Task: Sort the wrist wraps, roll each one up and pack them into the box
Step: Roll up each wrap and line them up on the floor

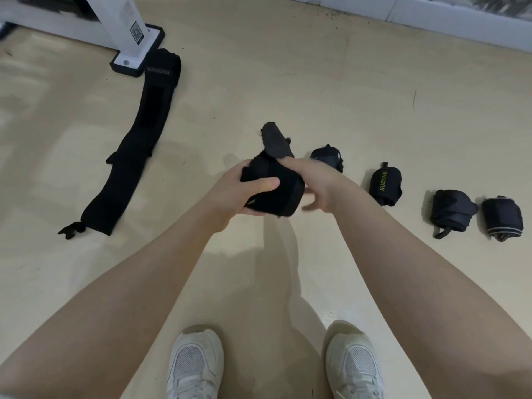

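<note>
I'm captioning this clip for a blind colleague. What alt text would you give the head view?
Seen from above, a person's left hand grips a half-rolled black wrap while the right hand works its loose end. Four rolled wraps sit in a row on the floor to the right; one long wrap lies unrolled to the left. No box is in view.
</note>
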`<action>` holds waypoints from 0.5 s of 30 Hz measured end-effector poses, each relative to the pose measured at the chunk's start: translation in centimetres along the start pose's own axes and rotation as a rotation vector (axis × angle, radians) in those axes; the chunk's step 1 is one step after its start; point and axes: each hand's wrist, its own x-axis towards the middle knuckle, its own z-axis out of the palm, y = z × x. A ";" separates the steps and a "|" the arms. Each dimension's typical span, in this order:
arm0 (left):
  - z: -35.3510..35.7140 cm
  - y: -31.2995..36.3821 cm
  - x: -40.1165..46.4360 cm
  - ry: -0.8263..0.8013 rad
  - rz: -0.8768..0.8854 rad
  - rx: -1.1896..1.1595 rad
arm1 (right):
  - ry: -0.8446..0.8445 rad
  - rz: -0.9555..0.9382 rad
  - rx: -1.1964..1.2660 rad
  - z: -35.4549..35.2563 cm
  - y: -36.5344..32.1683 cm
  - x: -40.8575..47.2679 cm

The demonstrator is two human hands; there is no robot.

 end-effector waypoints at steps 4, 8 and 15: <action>0.9 0.1 0.0 -0.050 -0.023 0.191 | 0.235 -0.381 0.214 -0.8 -1.1 0.0; 0.5 0.1 0.5 0.104 -0.006 0.159 | 0.203 -0.526 0.105 -1.7 -2.2 -1.0; -0.9 2.5 1.6 0.244 -0.173 -0.217 | 0.229 -0.809 -0.198 2.3 -2.1 -0.9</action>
